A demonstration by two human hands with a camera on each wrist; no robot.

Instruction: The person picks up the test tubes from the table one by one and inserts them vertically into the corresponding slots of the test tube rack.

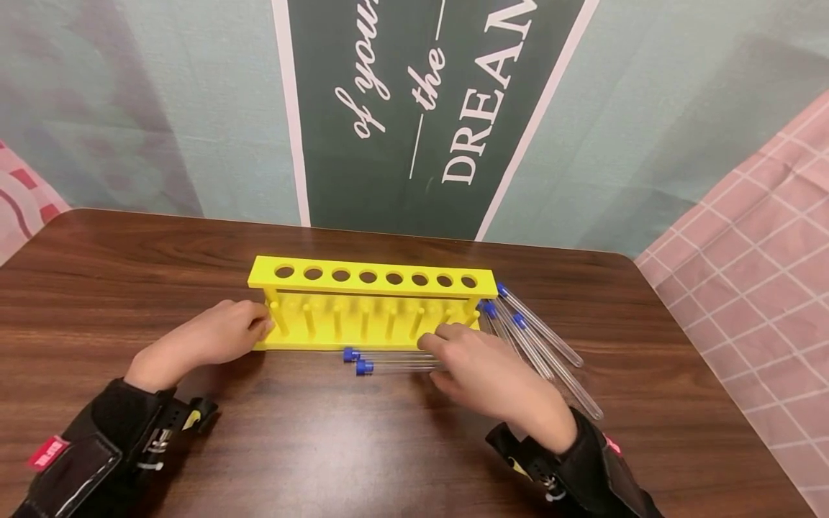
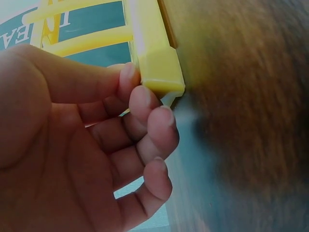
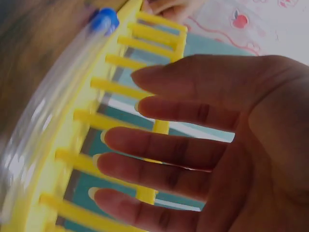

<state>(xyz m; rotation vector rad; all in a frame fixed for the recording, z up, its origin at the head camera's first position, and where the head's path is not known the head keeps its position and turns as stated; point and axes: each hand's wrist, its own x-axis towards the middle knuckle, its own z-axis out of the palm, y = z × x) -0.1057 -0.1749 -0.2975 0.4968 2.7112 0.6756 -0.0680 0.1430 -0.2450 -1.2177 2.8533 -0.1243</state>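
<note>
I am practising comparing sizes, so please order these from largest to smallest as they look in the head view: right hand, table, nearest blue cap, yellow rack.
1. Table
2. Yellow rack
3. Right hand
4. Nearest blue cap

looks like a small, improvised corner, perhaps in a home or studio, hard to say which. closed in behind by a pale green cloth (image 1: 239, 108) with a dark panel (image 1: 369, 191) lettered "of your", "the" and "dream", and at the sides by pink check (image 1: 777, 306) and a pink print (image 1: 16, 191). furnished with a wood-grain table (image 1: 324, 446), and given a touch of the lab by a yellow rack (image 1: 378, 287) and blue-capped tubes (image 1: 558, 368).
</note>
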